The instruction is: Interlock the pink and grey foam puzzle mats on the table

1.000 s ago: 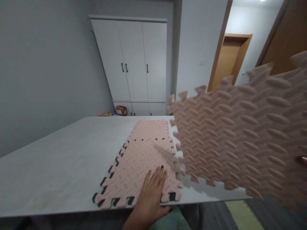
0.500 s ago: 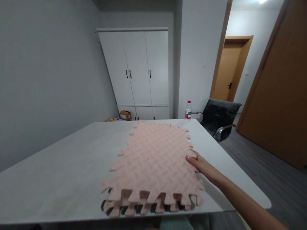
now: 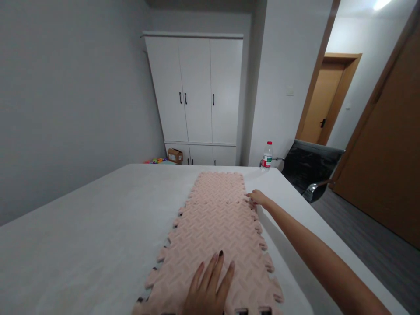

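Two pink foam mats with toothed edges lie in line on the table. The near foam mat (image 3: pixel 213 236) seems to have more layers under it, as dark gaps show along its teeth. Beyond it is the far foam mat (image 3: pixel 218 183), meeting it at a seam. My left hand (image 3: pixel 208 288) lies flat on the near mat's front part, fingers stretched and slightly apart. My right hand (image 3: pixel 258 198) is at the right edge by the seam, fingers bent around the mat's rim; some fingertips are hidden there.
The white table (image 3: pixel 98 227) extends widely to the left. A water bottle (image 3: pixel 267 156) with a red cap stands at its far right corner. Behind that corner is a black chair (image 3: pixel 310 166). A cardboard box (image 3: pixel 175 155) sits before the white cabinet (image 3: pixel 197 92).
My right hand has moved forward along the mats' right edge. One mat now reaches farther back, with a seam between it and the near one. My left hand has come into view.
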A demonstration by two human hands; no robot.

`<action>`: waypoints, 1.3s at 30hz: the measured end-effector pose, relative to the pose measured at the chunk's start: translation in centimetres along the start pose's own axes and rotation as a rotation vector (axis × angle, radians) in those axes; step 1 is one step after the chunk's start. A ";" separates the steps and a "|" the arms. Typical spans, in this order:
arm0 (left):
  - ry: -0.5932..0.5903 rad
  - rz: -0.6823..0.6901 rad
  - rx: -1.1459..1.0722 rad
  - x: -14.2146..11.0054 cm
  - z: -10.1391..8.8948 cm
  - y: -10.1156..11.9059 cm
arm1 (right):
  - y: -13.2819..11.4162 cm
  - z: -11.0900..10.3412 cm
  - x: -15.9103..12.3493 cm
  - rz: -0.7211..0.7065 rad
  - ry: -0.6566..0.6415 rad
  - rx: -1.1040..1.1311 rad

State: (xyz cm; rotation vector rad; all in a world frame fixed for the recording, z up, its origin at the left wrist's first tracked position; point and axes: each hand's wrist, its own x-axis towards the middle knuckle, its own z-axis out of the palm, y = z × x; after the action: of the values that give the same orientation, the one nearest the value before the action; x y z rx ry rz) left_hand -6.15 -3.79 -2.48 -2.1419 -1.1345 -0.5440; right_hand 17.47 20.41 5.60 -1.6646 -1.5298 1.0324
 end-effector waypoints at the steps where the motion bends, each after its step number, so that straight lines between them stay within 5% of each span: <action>1: 0.005 0.047 0.012 0.2 -0.3 -0.2 | -0.5 0.4 0.7 0.011 -0.012 0.000; 7: 0.085 0.147 0.096 1.0 -1.1 -1.5 | -2.6 1.1 2.5 -0.059 -0.058 -0.038; 12: 0.132 0.037 0.022 0.3 0.5 -0.4 | -4.9 0.3 2.8 -0.264 -0.028 -0.104; 16: 0.116 -0.015 -0.009 0.0 0.8 0.2 | -7.5 0.0 -0.8 -0.558 0.015 -0.185; 21: 0.004 0.065 0.018 0.4 -1.0 -0.5 | -10.5 0.9 -6.8 -1.182 0.002 -0.672; 27: -0.065 0.013 0.024 0.5 -1.8 0.0 | -11.2 1.7 -9.5 -1.338 0.181 -0.974; 32: -0.087 -0.042 0.014 0.2 -1.4 0.8 | -9.9 3.9 -14.3 -1.625 0.051 -1.020; 35: -0.058 -0.064 -0.054 0.2 -2.0 1.1 | -9.6 4.2 -17.0 -1.618 0.011 -0.918; 39: -0.307 -0.018 -0.205 0.7 -3.9 1.0 | -10.2 1.5 -18.3 -1.372 0.071 -0.582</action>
State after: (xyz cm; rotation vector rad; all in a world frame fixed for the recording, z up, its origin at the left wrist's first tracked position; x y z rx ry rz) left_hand -5.18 -6.52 0.40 -2.4564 -1.3105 -0.3591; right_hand 11.05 3.31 15.97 -0.5225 -2.3958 -0.2271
